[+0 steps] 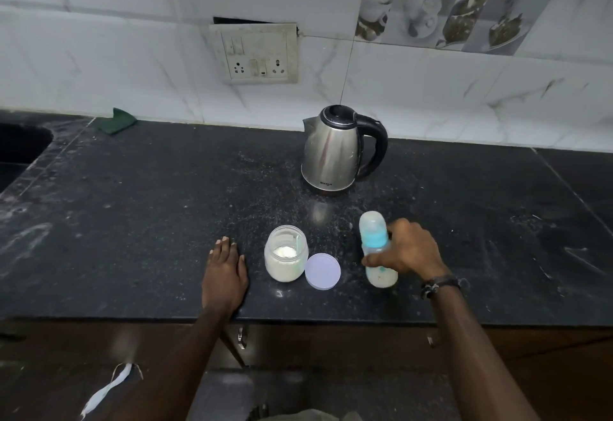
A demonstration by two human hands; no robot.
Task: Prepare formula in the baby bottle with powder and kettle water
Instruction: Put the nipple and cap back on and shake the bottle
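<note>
white powder in open jar

A home kitchen: black stone counter, tiled wall, kettle.

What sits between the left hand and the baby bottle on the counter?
In the head view, the open powder jar and, just right of it, its lid lying flat lie between the left hand and the baby bottle, which the right hand grips.
</note>
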